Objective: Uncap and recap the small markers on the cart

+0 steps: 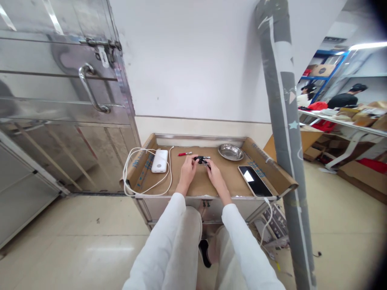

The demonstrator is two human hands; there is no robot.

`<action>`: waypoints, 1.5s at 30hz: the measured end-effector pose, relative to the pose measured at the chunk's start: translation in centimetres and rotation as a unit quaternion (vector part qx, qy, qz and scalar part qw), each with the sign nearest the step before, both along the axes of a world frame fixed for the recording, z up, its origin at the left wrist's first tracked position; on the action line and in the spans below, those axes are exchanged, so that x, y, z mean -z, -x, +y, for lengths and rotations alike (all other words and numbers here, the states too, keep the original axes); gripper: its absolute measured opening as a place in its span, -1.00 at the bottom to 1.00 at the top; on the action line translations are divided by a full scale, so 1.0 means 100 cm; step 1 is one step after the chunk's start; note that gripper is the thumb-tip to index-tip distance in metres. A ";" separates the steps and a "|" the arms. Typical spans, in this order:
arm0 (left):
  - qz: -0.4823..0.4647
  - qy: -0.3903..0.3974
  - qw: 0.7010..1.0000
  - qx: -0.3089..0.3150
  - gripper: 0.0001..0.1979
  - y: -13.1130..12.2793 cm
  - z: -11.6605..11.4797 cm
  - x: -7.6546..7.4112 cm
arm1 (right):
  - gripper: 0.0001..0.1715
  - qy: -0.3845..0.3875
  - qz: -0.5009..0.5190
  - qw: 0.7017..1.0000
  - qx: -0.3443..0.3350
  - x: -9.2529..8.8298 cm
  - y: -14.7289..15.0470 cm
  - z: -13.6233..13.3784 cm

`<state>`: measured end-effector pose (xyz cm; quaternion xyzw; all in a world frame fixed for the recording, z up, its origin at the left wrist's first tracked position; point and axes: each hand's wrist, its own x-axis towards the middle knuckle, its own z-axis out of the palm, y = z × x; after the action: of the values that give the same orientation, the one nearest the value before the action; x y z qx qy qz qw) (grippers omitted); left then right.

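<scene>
Over the middle of the brown-covered work surface [178, 181], both my hands are close together around a small bunch of black pens [200, 160]. My left hand [188, 169] has its fingers closed on the left end of the black pens. From the other side, my right hand [215, 175] pinches them near their right end. How many there are is hard to tell, as the fingers partly cover them. Just beyond my left hand lies a red pen [184, 154], apart from both hands.
A white power bank [159, 161] with a looped white cable [127, 177] lies at left. Back right stands a shallow metal bowl [230, 152], with a phone [255, 181] nearer the front edge. A long grey roll [286, 121] leans beside the table. Two people sit far right.
</scene>
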<state>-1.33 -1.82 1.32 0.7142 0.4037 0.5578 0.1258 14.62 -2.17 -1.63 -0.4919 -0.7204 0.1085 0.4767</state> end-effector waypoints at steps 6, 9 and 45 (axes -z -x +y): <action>-0.015 0.016 1.000 -0.022 -0.76 0.001 0.003 0.003 | -0.62 0.022 -0.005 1.000 0.005 0.001 -0.001 -0.002; -0.017 0.023 0.999 -0.019 -0.77 0.000 0.005 0.005 | -0.67 0.019 -0.023 1.000 0.007 -0.001 0.000 -0.003; 0.238 0.044 0.969 0.049 -0.74 -0.004 0.014 0.015 | -0.58 -0.016 -0.090 0.991 0.094 -0.015 -0.001 -0.014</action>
<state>-0.96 -0.44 -0.15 0.8389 0.4110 0.3465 0.0849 14.71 -3.58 -0.16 -0.5575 -0.7125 0.0065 0.4260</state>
